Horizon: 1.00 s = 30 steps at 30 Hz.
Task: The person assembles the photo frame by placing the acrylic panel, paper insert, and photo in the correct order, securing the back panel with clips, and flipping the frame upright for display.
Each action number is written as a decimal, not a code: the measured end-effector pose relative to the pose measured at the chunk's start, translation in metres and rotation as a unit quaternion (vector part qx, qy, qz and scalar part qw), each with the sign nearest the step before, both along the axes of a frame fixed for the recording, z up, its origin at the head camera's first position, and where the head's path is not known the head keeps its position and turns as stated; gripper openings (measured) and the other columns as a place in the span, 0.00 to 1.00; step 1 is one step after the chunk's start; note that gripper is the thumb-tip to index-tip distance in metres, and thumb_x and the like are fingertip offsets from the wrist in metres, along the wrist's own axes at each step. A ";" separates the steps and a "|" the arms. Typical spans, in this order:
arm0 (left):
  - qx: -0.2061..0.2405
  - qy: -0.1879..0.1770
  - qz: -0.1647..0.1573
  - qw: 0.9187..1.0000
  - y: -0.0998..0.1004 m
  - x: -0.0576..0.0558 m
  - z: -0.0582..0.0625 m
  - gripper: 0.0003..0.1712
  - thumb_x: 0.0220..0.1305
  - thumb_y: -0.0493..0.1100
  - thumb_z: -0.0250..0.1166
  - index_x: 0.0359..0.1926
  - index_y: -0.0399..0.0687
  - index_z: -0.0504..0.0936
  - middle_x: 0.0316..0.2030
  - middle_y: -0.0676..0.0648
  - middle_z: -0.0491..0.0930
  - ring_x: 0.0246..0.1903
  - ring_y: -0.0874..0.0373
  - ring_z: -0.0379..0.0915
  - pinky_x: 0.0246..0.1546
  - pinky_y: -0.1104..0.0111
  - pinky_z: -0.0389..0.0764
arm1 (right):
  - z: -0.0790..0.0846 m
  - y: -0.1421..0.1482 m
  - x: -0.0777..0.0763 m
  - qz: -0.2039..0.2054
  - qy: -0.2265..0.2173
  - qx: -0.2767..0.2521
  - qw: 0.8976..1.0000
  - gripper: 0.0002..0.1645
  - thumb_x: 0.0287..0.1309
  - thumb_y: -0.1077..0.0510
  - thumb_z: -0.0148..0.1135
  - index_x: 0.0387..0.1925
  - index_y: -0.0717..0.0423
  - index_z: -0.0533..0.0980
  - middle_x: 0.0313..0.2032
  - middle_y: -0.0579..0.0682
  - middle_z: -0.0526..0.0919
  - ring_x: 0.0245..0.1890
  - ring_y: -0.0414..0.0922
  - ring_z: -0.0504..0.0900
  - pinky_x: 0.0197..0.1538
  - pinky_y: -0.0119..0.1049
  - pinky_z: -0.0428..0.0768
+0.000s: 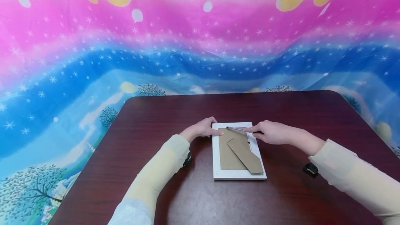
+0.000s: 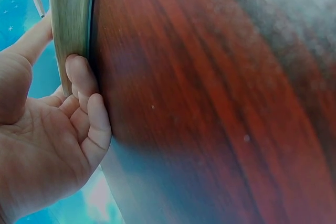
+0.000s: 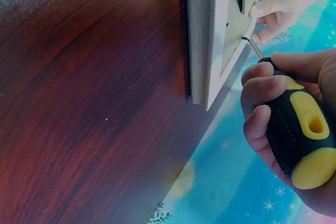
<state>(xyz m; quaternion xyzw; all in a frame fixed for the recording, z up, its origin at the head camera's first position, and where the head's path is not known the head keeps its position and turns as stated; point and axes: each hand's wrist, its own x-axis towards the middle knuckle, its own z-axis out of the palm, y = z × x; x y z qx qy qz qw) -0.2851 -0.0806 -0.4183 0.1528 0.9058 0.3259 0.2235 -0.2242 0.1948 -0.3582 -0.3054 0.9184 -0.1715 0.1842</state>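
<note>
A white picture frame (image 1: 216, 155) lies back side up on the table, its brown backing board (image 1: 229, 155) and angled easel stand (image 1: 247, 157) showing. My left hand (image 1: 203, 127) grips the frame's far left corner, thumb on the backing board and fingers curled against the side edge (image 2: 73, 19). In my right hand (image 1: 275, 132) is a screwdriver (image 3: 299, 114) with a black and yellow handle, fingers wrapped round it. Its shaft reaches across the frame's far right part, and the tip meets a small black tab (image 3: 245, 38) at the backing's far edge.
The dark reddish wooden table (image 1: 175, 114) has rounded far corners. Behind it hangs a colourful cloth (image 1: 200, 44) with snowflakes and trees. A small black device (image 1: 310, 170) shows under the right sleeve.
</note>
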 end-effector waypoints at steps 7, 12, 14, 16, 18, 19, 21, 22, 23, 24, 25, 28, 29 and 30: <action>-0.005 0.000 0.004 1.000 0.001 0.001 0.002 0.27 0.61 0.53 0.69 0.52 0.44 0.70 0.44 0.46 0.72 0.31 0.54 0.74 0.34 0.66 0.77 | 0.001 -0.001 0.003 0.009 0.009 -0.004 1.000 0.26 0.68 0.65 0.54 0.66 0.52 0.71 0.13 0.42 0.63 0.11 0.36 0.54 0.21 0.32 0.64; -0.007 0.001 0.004 1.000 0.001 0.002 0.004 0.27 0.61 0.53 0.69 0.53 0.44 0.70 0.45 0.45 0.72 0.32 0.54 0.74 0.34 0.65 0.77 | 0.001 -0.002 0.003 0.012 0.011 -0.001 1.000 0.26 0.67 0.65 0.54 0.66 0.53 0.71 0.13 0.43 0.64 0.11 0.36 0.54 0.21 0.32 0.64; -0.009 0.002 0.003 1.000 0.001 0.002 0.004 0.27 0.61 0.52 0.69 0.53 0.44 0.70 0.45 0.45 0.72 0.32 0.54 0.74 0.34 0.66 0.77 | 0.000 -0.001 0.002 0.012 0.009 -0.004 1.000 0.26 0.67 0.65 0.54 0.66 0.53 0.71 0.12 0.42 0.64 0.11 0.36 0.54 0.21 0.31 0.64; -0.010 0.003 0.003 1.000 0.002 0.002 0.004 0.26 0.62 0.52 0.69 0.53 0.43 0.70 0.45 0.45 0.72 0.31 0.54 0.74 0.34 0.66 0.77 | -0.001 -0.001 0.002 0.016 0.011 -0.008 1.000 0.26 0.67 0.65 0.54 0.65 0.54 0.71 0.12 0.42 0.64 0.11 0.36 0.54 0.21 0.31 0.64; -0.009 0.003 0.004 1.000 0.002 0.002 0.004 0.26 0.62 0.52 0.69 0.52 0.43 0.70 0.44 0.45 0.72 0.31 0.54 0.74 0.33 0.66 0.76 | -0.003 0.000 0.003 0.013 0.010 -0.009 1.000 0.26 0.68 0.65 0.54 0.66 0.54 0.71 0.12 0.42 0.63 0.11 0.36 0.54 0.21 0.31 0.64; -0.008 0.003 0.005 1.000 0.003 0.002 0.004 0.26 0.61 0.51 0.69 0.52 0.43 0.70 0.43 0.45 0.72 0.31 0.54 0.73 0.33 0.66 0.76 | -0.003 0.000 0.003 0.013 0.012 -0.009 1.000 0.25 0.68 0.65 0.54 0.66 0.53 0.71 0.12 0.41 0.63 0.11 0.35 0.54 0.21 0.31 0.64; -0.006 0.002 0.008 1.000 0.003 0.001 0.004 0.26 0.61 0.51 0.70 0.51 0.43 0.70 0.42 0.45 0.72 0.31 0.54 0.73 0.33 0.66 0.76 | -0.004 0.001 0.004 0.013 0.013 -0.008 1.000 0.26 0.68 0.64 0.54 0.66 0.53 0.70 0.12 0.41 0.62 0.11 0.36 0.54 0.21 0.31 0.64; -0.006 0.002 0.009 1.000 0.004 0.001 0.004 0.26 0.61 0.51 0.70 0.51 0.42 0.71 0.42 0.45 0.72 0.31 0.54 0.72 0.32 0.67 0.76 | -0.005 0.002 0.004 0.012 0.015 -0.006 1.000 0.26 0.68 0.64 0.54 0.66 0.53 0.70 0.12 0.40 0.61 0.11 0.36 0.54 0.21 0.31 0.63; -0.006 0.001 0.010 1.000 0.004 0.001 0.004 0.26 0.61 0.51 0.70 0.51 0.42 0.71 0.41 0.45 0.72 0.31 0.54 0.72 0.32 0.67 0.76 | -0.005 0.002 0.005 0.007 0.014 -0.003 1.000 0.26 0.68 0.64 0.54 0.66 0.52 0.70 0.12 0.40 0.61 0.11 0.36 0.54 0.21 0.31 0.63; -0.005 0.001 0.011 1.000 0.004 0.001 0.004 0.26 0.61 0.51 0.70 0.51 0.42 0.71 0.41 0.45 0.72 0.31 0.54 0.72 0.32 0.67 0.76 | -0.005 0.002 0.005 0.006 0.016 -0.003 1.000 0.26 0.68 0.64 0.55 0.66 0.52 0.70 0.12 0.40 0.60 0.11 0.36 0.54 0.21 0.31 0.63; -0.005 0.001 0.012 1.000 0.004 0.001 0.004 0.26 0.60 0.51 0.70 0.51 0.42 0.71 0.41 0.45 0.72 0.31 0.54 0.72 0.32 0.67 0.76 | -0.006 0.002 0.006 0.005 0.022 -0.002 1.000 0.26 0.67 0.64 0.55 0.66 0.51 0.71 0.12 0.40 0.60 0.12 0.36 0.54 0.21 0.31 0.62; -0.003 0.000 0.016 1.000 0.004 0.001 0.004 0.26 0.60 0.51 0.70 0.52 0.42 0.71 0.42 0.45 0.72 0.30 0.54 0.72 0.32 0.67 0.76 | -0.010 0.002 0.009 0.007 0.031 -0.004 0.999 0.26 0.66 0.64 0.56 0.65 0.50 0.72 0.14 0.41 0.62 0.13 0.36 0.54 0.20 0.31 0.62; -0.003 0.000 0.016 1.000 0.004 0.001 0.004 0.26 0.60 0.51 0.70 0.52 0.42 0.71 0.42 0.45 0.73 0.30 0.54 0.72 0.31 0.67 0.76 | -0.012 0.002 0.011 0.008 0.034 -0.005 0.999 0.25 0.66 0.64 0.57 0.64 0.50 0.73 0.15 0.41 0.63 0.13 0.36 0.55 0.20 0.31 0.61; -0.002 -0.001 0.017 1.000 0.004 0.001 0.005 0.26 0.60 0.51 0.70 0.51 0.42 0.71 0.42 0.45 0.72 0.30 0.54 0.73 0.32 0.67 0.76 | -0.014 0.003 0.012 0.009 0.039 -0.007 0.999 0.25 0.66 0.63 0.58 0.64 0.50 0.74 0.16 0.40 0.64 0.14 0.36 0.54 0.20 0.31 0.61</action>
